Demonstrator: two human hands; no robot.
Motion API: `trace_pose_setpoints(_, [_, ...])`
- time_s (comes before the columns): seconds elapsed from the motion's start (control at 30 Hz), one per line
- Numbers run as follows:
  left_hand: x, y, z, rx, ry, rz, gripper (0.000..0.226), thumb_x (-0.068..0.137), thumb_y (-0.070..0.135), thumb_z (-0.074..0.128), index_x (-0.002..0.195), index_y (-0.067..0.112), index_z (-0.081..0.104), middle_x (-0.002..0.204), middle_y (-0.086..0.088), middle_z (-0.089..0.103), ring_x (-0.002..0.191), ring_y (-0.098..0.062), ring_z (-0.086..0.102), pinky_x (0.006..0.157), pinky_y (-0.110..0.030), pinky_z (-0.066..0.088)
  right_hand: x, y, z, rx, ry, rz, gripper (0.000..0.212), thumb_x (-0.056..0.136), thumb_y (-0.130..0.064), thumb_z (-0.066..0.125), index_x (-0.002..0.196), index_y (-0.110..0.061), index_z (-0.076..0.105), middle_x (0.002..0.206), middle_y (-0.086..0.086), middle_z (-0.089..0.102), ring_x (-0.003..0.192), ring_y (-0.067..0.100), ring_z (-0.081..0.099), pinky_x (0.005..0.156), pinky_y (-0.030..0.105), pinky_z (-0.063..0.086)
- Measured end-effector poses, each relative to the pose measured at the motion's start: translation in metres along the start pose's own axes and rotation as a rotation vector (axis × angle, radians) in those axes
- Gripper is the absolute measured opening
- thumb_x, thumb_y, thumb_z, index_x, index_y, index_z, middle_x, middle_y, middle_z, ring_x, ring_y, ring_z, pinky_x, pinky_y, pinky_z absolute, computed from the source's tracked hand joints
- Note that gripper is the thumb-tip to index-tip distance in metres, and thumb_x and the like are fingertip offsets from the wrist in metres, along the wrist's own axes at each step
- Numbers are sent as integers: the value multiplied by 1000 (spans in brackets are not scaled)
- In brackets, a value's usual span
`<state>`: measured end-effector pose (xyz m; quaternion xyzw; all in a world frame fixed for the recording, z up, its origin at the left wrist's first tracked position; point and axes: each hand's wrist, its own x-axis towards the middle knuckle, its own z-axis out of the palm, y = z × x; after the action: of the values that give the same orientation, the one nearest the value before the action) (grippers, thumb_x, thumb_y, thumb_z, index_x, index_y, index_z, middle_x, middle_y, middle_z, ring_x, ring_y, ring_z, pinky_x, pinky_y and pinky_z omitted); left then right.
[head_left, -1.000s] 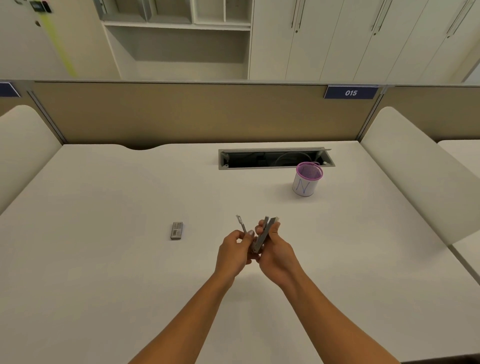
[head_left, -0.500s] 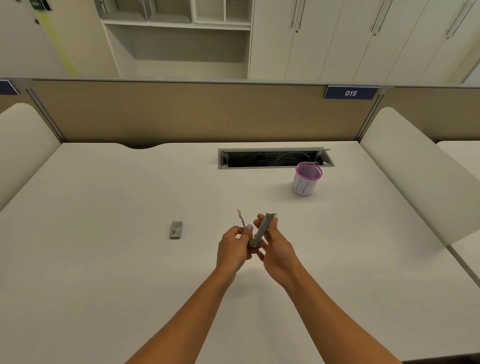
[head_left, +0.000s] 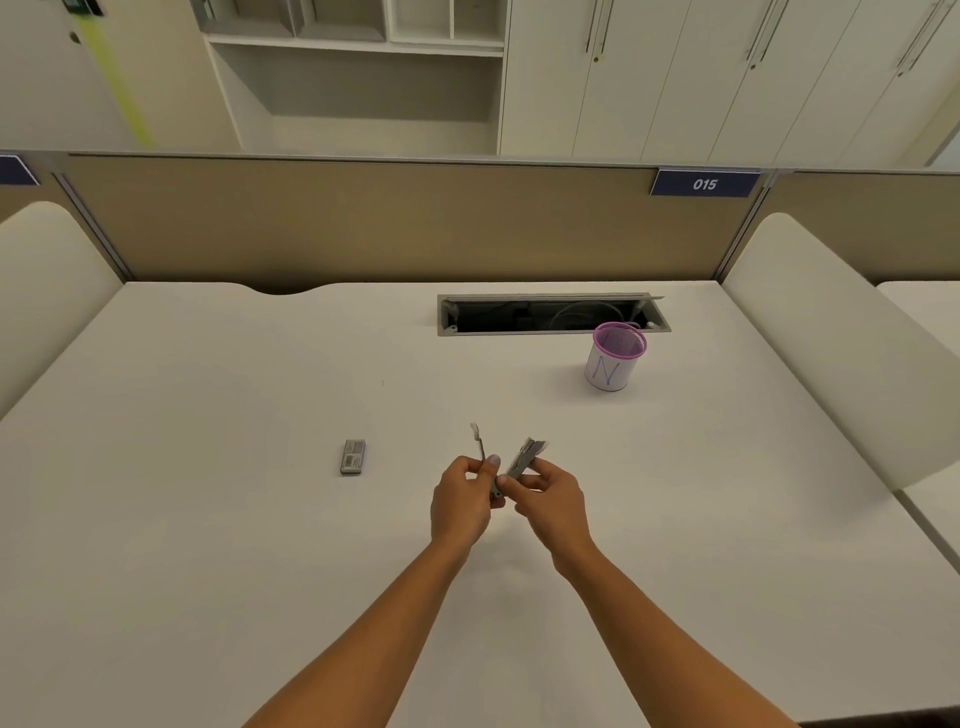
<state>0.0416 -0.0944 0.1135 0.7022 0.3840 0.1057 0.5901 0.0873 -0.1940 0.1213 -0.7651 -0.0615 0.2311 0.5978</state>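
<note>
Two marks could be read.
Far ahead of the right hand (head_left: 551, 496), a blue plate (head_left: 704, 183) on the partition (head_left: 363, 223) read "015"; the nearer cup (head_left: 612, 366) bore "N".

pink-rimmed cup (head_left: 608, 370) | small grey box (head_left: 354, 457) | open cable hatch (head_left: 519, 330)

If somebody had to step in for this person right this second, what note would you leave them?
Left hand: pinches the thin arm of a small grey hinged tool, likely a stapler.
Right hand: grips the tool's wider side.
The tool is held above the table, spread in a V.
A small labelled box lies flat on the table, left of the hands, untouched. A pink-rimmed cup stands further back on the right.
Done: tool opened.
Left: probably refill it and close it. Whether anything is inside, I cannot tell.
</note>
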Motion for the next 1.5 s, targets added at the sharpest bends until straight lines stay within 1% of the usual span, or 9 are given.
trace_pose_setpoints(0.13, [0, -3, 0, 79, -47, 36, 31, 100, 37, 39, 108, 18, 62, 98, -3, 72, 79, -16, 71, 84, -40, 56, 2, 3, 4, -49, -7, -31, 27, 83, -28, 74, 109, -26, 68, 87, -2, 77, 85, 11, 73, 89, 41, 56])
trace_pose_setpoints(0.33, [4, -8, -2, 198, -78, 94, 34, 103, 29, 32, 120, 15, 59, 99, -2, 69, 86, -18, 69, 83, -37, 55, 10, 7, 5, -74, -12, -17, 44, 79, -30, 79, 119, -16, 66, 89, 2, 77, 79, 14, 74, 80, 37, 61])
trace_pose_setpoints(0.53, [13, -15, -2, 175, -223, 120, 39, 99, 49, 28, 116, 30, 58, 112, 2, 67, 101, -17, 64, 88, -33, 47, 28, 10, -1, -15, 6, 36, 14, 78, -17, 79, 89, -23, 71, 75, -3, 77, 76, 13, 74, 80, 32, 60])
trace_pose_setpoints(0.6, [17, -17, -2, 141, -284, 131, 38, 98, 52, 27, 119, 38, 56, 120, 3, 64, 115, -19, 58, 91, -30, 41, 36, 10, -2, -8, 20, 49, 15, 78, -15, 78, 87, -23, 69, 73, -2, 77, 77, 17, 74, 79, 32, 60])
trace_pose_setpoints(0.73, [32, -25, -4, 184, -281, 170, 54, 97, 55, 29, 141, 27, 42, 146, 1, 47, 135, -20, 41, 102, -30, 33, 54, 13, -1, -17, 45, 114, 24, 77, -12, 79, 99, -11, 68, 75, -1, 75, 76, 15, 74, 73, 27, 59])
trace_pose_setpoints(0.93, [51, -60, -17, 529, -190, 196, 58, 100, 49, 29, 150, 22, 22, 160, 0, 18, 147, -21, 13, 119, -40, 12, 73, 33, 1, -128, 96, 202, 27, 77, -11, 78, 102, -6, 70, 89, 8, 74, 83, 22, 72, 84, 37, 59])
trace_pose_setpoints(1.17, [59, -101, -24, 894, -195, 316, 67, 100, 48, 25, 151, 20, -10, 160, 0, -15, 146, -17, -16, 116, -38, -12, 80, 35, 6, -213, 190, 163, 36, 74, -23, 77, 106, -19, 61, 90, 0, 66, 70, 12, 66, 56, 23, 47])
trace_pose_setpoints(1.3, [59, -107, -22, 985, -180, 363, 65, 98, 53, 19, 147, 31, -19, 159, 1, -20, 144, -16, -23, 114, -39, -16, 81, 40, 8, -331, 195, 71, 31, 80, -27, 71, 106, -15, 61, 79, -1, 70, 75, 18, 68, 70, 31, 53])
trace_pose_setpoints(1.5, [59, -110, -21, 1033, -150, 388, 64, 98, 53, 17, 145, 33, -22, 159, 0, -19, 141, -15, -27, 114, -40, -16, 77, 45, 15, -603, 100, -77, 53, 78, -46, 71, 118, -17, 52, 106, 0, 61, 96, 22, 61, 76, 29, 45])
